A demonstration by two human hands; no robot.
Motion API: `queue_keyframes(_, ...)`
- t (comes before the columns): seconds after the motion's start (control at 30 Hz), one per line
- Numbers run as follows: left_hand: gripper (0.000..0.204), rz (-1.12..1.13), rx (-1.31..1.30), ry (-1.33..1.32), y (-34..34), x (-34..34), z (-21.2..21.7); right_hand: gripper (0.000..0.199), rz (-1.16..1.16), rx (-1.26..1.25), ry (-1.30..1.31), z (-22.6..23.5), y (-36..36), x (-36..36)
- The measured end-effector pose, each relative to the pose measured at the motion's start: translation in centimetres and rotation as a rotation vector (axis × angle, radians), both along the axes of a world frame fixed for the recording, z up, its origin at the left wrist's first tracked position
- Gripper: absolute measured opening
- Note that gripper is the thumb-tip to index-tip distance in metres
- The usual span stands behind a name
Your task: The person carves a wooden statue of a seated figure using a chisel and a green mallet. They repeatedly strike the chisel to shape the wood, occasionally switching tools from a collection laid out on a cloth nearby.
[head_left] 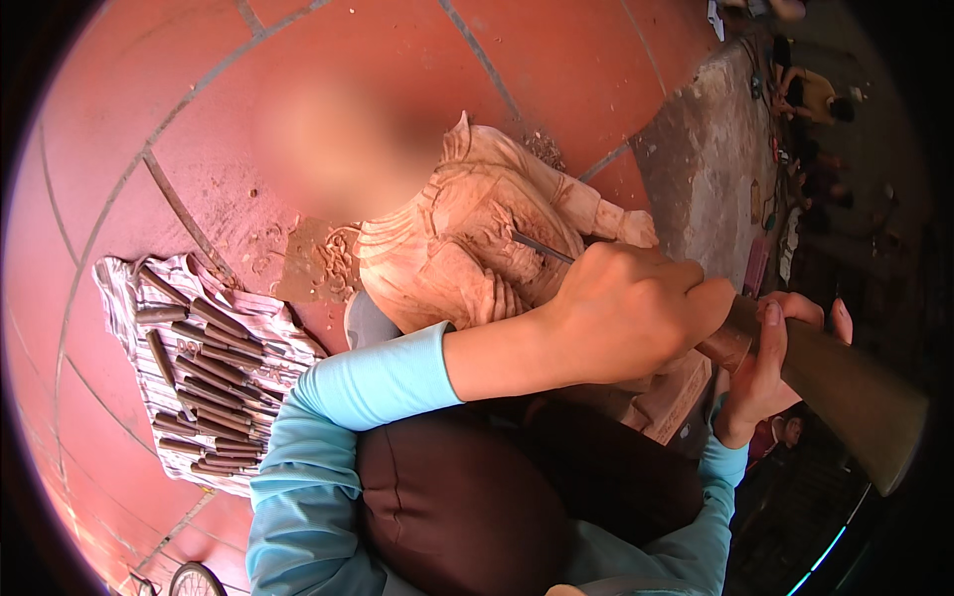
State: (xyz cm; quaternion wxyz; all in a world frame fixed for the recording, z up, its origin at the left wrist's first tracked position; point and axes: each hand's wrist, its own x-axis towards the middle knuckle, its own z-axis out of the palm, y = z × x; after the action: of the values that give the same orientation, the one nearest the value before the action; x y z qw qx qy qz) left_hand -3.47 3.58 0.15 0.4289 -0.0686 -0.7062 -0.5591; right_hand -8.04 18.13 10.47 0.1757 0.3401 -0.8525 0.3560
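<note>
A carved wooden figure [447, 228] lies in front of me, its head end blurred, with folded robes and a hand cut into it. My left hand [641, 308] is closed round a chisel [542, 248], whose thin dark blade touches the figure's chest. Out of the bottom of that fist shows a brown wooden handle end. Beside it on the right, my right hand [765, 372] grips a wide wooden mallet [860, 397], thumb on the near side and fingertips showing past its upper edge. The mallet's head flares toward the lower right, close to the handle end.
Many carving tools [214, 372] with dark handles lie on a striped cloth [124, 298] at the left. Curled wood shavings [338, 260] litter the red tiled floor [238, 139]. A grey slab [706, 149] stands beyond the figure. Other people [820, 94] sit far right; a wheel [196, 579] shows lower left.
</note>
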Motion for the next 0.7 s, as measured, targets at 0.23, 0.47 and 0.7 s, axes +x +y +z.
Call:
queue_keyframes(0.23,0.022,-0.026,0.145,-0.018,-2.0,-0.7,0.0,0.047,-0.039,0.358,0.278,-0.6,2.3,-2.3)
queue_keyframes(0.47,0.021,-0.023,0.196,-0.082,-2.9,-0.3,0.7,0.042,-0.034,0.290,0.144,-1.4,1.8,-1.5)
queue_keyframes(0.7,0.020,0.264,-0.089,-0.274,-8.6,2.2,1.8,0.037,-0.145,0.340,-0.017,-2.3,4.0,-1.1)
